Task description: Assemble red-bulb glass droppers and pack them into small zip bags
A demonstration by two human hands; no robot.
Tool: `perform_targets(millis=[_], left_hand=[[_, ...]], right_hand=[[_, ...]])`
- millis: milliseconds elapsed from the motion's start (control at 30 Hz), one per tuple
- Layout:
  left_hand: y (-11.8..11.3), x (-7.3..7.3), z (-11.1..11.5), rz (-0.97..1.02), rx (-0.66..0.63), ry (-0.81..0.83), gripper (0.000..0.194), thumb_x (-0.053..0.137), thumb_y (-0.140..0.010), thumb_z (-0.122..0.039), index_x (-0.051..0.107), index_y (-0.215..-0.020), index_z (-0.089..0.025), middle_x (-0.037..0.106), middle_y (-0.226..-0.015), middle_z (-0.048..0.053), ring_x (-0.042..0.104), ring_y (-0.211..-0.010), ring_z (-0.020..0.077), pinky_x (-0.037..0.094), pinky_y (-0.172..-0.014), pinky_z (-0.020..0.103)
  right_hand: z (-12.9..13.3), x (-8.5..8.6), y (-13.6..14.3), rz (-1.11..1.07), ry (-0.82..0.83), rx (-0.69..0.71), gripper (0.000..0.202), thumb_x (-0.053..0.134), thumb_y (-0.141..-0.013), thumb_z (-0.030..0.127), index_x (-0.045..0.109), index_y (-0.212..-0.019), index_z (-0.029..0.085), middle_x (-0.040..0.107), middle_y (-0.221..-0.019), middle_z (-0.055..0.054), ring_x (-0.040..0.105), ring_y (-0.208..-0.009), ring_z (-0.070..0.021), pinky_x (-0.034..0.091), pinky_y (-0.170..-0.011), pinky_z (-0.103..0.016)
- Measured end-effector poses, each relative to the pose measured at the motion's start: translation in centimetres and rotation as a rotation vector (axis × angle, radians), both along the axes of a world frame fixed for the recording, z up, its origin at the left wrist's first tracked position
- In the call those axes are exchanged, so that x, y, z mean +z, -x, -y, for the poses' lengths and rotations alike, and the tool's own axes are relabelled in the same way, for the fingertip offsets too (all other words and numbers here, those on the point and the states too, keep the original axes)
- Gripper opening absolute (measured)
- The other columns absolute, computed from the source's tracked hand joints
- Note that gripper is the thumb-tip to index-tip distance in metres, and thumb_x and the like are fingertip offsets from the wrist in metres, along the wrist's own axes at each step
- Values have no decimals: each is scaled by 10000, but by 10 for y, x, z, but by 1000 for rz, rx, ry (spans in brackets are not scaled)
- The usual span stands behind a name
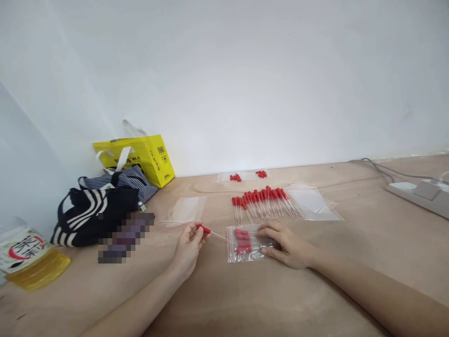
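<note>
Left hand (192, 236) pinches red dropper (205, 229); open right hand (289, 245) touches clear bag (243, 243); QR code (160, 150) marks yellow tote (156, 171).

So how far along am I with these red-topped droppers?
Several red-topped droppers already lie in the clear bag under your right hand. Your left hand holds one dropper, tip by the bag's edge. What seems left is the row of loose droppers behind it; flat clear bags lie to their right.
</note>
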State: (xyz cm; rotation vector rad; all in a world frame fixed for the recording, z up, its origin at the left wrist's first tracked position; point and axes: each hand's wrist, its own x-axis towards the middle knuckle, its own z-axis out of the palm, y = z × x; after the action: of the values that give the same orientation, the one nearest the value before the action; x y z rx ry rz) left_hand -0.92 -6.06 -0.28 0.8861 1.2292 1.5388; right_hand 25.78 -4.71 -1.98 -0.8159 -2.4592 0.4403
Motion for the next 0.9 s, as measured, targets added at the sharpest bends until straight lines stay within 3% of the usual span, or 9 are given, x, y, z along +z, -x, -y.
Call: perform_targets(millis=[133, 333, 567, 633, 767, 900], left_hand=[[-1, -1, 5, 31, -56, 30, 205, 661, -609, -164, 545, -777, -153, 562, -652, -45, 555, -645, 65, 506, -672, 199], [1, 1, 6, 55, 6, 47, 115, 590, -688, -93, 535, -774, -147, 575, -645, -38, 562, -633, 56, 501, -664, 171], [-14, -2, 8, 45, -26, 106, 118, 559, -715, -55, 521, -770, -153, 579, -671, -30, 585, -675, 69, 497, -734, 215], [-19, -5, 11, -12, -91, 123, 137, 597, -691, -90, 521, -786, -152, 598, -718, -15, 598, -720, 91, 484, -773, 242], [-26, -4, 13, -302, -365, 49, 213, 649, -643, -189, 505, -798, -163, 634, -792, 13, 602, -781, 140, 456, -796, 285], [-29, 5, 8, -622, -606, -94, 121, 569, -707, -252, 507, -781, -179, 648, -815, 18, 595, -785, 156, 446, -748, 275]], right_hand=[[0, 1, 0, 20, 0, -8, 335, 476, -810, 363, 486, -1100, 195, 514, -1041, -91, 467, -957, -205, 392, -816, -367], [1, 1, 0, 26, 2, -19, 334, 473, -812, 367, 482, -1100, 197, 513, -1047, -86, 467, -955, -199, 392, -818, -363], [1, 2, 1, 16, -1, -8, 328, 480, -807, 360, 486, -1093, 199, 521, -1025, -88, 474, -944, -205, 396, -802, -362], [1, 2, 1, 9, 3, -9, 323, 482, -806, 348, 483, -1093, 200, 517, -1029, -87, 472, -948, -204, 394, -808, -363], [2, 2, 2, -21, 11, -10, 323, 485, -804, 346, 477, -1091, 198, 516, -1025, -87, 475, -946, -201, 396, -810, -360], [2, 1, 2, -22, 18, -19, 343, 494, -797, 346, 464, -1101, 190, 511, -1040, -94, 472, -956, -205, 394, -819, -364]])
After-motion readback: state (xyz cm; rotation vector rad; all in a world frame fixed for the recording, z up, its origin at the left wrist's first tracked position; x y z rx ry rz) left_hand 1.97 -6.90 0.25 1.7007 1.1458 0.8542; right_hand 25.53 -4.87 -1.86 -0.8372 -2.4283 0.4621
